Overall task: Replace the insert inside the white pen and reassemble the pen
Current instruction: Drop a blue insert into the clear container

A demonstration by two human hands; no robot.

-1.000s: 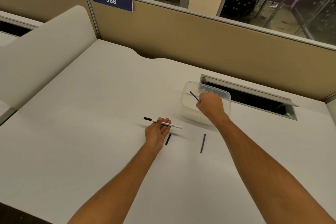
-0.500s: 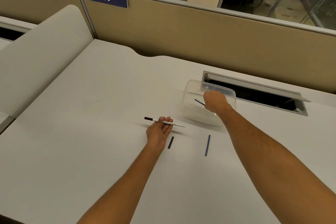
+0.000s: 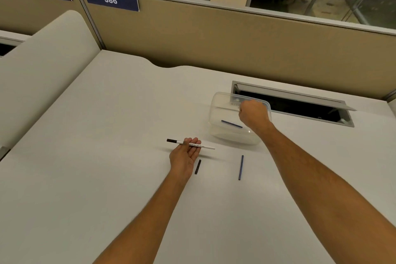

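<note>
The white pen [image 3: 192,144], with a black end at its left, lies across the fingers of my left hand [image 3: 185,156], which is palm up and holds it just above the desk. A short black pen piece [image 3: 197,166] rests on the desk right beside that hand. One blue insert [image 3: 240,167] lies on the desk further right. A second blue insert [image 3: 231,123] lies inside the clear plastic container [image 3: 218,103]. My right hand [image 3: 254,113] hovers over the container with its fingers curled shut and nothing visible in them.
An open cable hatch [image 3: 300,103] with a raised flap is cut into the desk [image 3: 107,135] just behind the container. A tan partition [image 3: 214,38] with tags 385 and 386 closes the far side. A curved white divider [image 3: 42,60] stands at the left.
My right hand carried a blue insert down into the container and let it go; the insert now lies on the container's bottom. The left hand and pen stayed put.
</note>
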